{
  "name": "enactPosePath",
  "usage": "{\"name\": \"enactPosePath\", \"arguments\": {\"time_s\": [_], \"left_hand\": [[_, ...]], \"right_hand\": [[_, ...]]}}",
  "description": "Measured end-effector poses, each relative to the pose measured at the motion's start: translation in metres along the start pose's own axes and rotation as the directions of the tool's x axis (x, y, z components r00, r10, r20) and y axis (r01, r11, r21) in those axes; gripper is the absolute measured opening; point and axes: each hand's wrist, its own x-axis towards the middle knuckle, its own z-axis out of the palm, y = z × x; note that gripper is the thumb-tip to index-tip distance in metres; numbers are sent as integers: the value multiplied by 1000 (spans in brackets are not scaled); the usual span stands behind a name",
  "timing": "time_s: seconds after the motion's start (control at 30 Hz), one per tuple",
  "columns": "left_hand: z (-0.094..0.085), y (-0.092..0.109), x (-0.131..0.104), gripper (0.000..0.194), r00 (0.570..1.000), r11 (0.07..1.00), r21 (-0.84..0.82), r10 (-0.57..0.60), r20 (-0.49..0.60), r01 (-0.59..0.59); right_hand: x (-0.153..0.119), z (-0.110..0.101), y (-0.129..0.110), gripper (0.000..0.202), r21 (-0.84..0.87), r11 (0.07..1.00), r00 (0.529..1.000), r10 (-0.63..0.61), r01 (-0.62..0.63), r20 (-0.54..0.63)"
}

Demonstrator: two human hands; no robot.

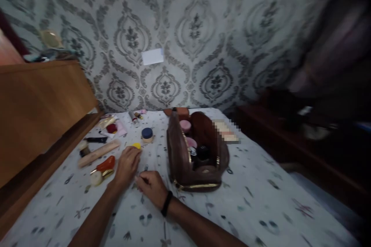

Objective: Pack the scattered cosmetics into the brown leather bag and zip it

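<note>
left hand (126,163) with bent fingers by a small yellow thing (136,146), can't tell if held, right hand (154,187) curled, can't tell if holding anything, open brown bag (176,154) right of its fingers, blue-topped jar (147,136) just past the left fingers, tan stick (100,153) and orange thing (107,164) left of them

Just right of frame centre, a boxy brown leather-look bag (177,150) stands on a white patterned cloth (249,204), with round pink containers (185,125) inside. Left of it sits a round blue-lidded jar (147,135); farther left lies a long beige item (98,153).
</note>
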Motion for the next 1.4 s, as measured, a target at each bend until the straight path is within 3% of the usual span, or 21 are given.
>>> {"name": "enactPosePath", "arguments": {"time_s": [0.3,0.53,1.0,1.4], "left_hand": [[14,-20,-3,30,987,986,77,153,-37,-150],[14,-20,-2,29,975,973,94,215,-60,-209],[16,-20,-2,27,991,989,64,132,-36,-130],[16,-3,2,27,1000,1000,13,16,9,-16]], "right_hand": [[-2,-4,2,35,-26,999,1000,25,-25,-10],[-4,-5,2,33,-41,999,999,17,-18,-28],[-3,-8,-4,34,-30,1000,1000,-4,3,-31],[3,-5,7,44,5,999,999,-45,45,3]]}}
